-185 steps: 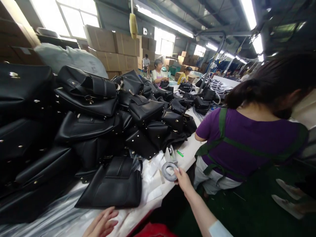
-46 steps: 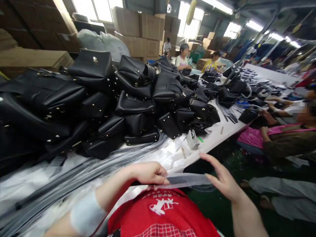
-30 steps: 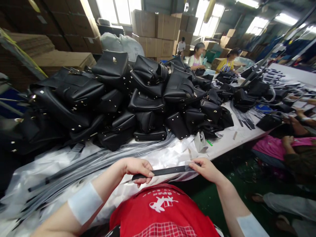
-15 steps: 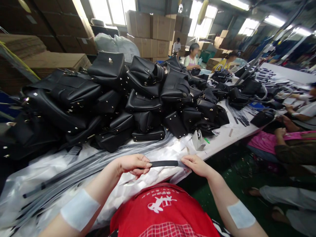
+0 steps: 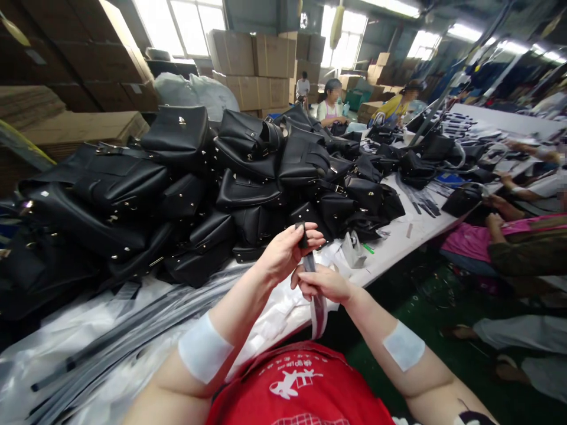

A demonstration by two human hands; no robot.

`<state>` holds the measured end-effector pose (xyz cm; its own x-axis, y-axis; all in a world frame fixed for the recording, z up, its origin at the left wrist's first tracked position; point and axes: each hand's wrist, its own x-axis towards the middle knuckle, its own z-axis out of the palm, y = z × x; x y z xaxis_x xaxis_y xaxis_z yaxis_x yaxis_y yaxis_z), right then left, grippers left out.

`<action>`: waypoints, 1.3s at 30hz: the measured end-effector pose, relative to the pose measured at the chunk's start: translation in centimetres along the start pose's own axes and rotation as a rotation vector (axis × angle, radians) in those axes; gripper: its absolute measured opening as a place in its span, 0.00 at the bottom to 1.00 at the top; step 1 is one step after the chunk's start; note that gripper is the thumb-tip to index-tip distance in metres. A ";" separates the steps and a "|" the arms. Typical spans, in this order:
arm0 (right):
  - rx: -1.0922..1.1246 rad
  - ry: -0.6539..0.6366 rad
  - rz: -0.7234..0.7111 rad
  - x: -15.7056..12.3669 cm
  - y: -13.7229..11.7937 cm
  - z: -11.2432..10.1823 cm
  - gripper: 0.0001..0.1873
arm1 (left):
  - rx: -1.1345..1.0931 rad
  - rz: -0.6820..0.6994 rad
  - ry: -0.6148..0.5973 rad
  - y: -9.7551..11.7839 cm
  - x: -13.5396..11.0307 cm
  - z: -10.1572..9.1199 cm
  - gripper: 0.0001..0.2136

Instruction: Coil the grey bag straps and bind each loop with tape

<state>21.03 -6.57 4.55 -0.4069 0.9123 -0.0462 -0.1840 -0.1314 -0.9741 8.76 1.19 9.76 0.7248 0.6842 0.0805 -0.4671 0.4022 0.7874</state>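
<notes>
A black strap (image 5: 309,262), partly inside a translucent plastic sleeve, runs between my two hands above the table's front edge. My left hand (image 5: 281,254) pinches its dark upper end between thumb and fingers, the other fingertips spreading to the right. Just below, my right hand (image 5: 330,283) is closed around the sleeved part. From under the right hand the see-through sleeve (image 5: 319,321) hangs in a curve, with the red apron showing through it. Long grey plastic-covered straps (image 5: 146,324) lie on the white wrapping to the left.
Black handbags (image 5: 248,189) are heaped across the table beyond my hands. A grey tape dispenser (image 5: 353,251) stands right of them, beside a small green item (image 5: 368,248). Co-workers sit along the right side and at the back. Cardboard boxes (image 5: 252,56) are stacked behind.
My hands have come together from a stretched-apart hold. The left hand rose and moved right; the strap turned from level to upright, its sleeve now hanging down. The view shifted slightly.
</notes>
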 end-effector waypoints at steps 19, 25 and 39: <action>-0.130 0.035 0.176 -4.3 0.7 -7.0 0.15 | 1.997 -0.047 -0.516 -2.7 -1.3 -1.1 0.14; -0.958 0.558 -0.147 -4.7 1.5 -6.7 0.30 | 0.773 -0.715 -0.381 -2.2 1.4 -0.6 0.22; -0.707 0.748 -0.147 -8.5 0.4 -11.9 0.17 | 0.062 -0.490 0.019 0.5 6.0 5.3 0.24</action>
<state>35.06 -9.72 1.94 0.2805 0.9402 0.1932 0.4781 0.0377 -0.8775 15.52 2.27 13.85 0.8420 0.4352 -0.3188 -0.0427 0.6429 0.7648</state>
